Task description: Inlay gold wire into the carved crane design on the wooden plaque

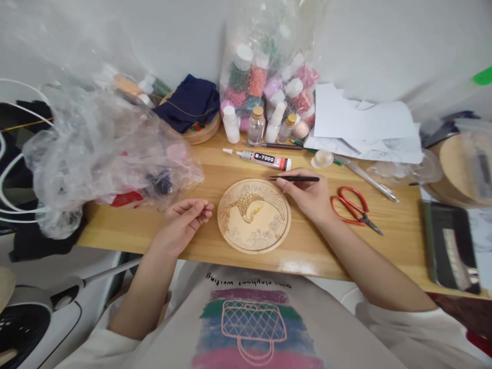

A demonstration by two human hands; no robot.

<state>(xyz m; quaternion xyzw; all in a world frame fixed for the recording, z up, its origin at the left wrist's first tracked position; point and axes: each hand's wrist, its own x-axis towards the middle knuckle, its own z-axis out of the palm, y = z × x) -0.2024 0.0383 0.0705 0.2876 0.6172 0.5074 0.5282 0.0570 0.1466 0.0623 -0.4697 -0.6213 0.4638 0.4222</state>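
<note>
Head view: the right hand (309, 195) pinches a black tool (303, 179), tip near the disc's (240, 225) far edge; touching or not, I cannot tell. Reaching the disc's middle would call for moving the tip inward. The disc lies on the table (154, 233) between both hands. The left hand (184, 223) has curled fingers, thumb against forefinger; whether they hold anything, I cannot tell.

The disc (240, 230) lies before the glue tube (265, 159), left of the pliers (355, 207).

To my left, a crumpled clear bag (115, 148) lies on the table (400, 246); white cables (8, 177) loop beside it. Beyond the bag, dark blue cloth (190, 102) rests on a round wooden piece (203, 134). White papers (357, 120) overlap near the wall (369, 41), right of centre. A fan (25, 318) stands at my lower left.
</note>
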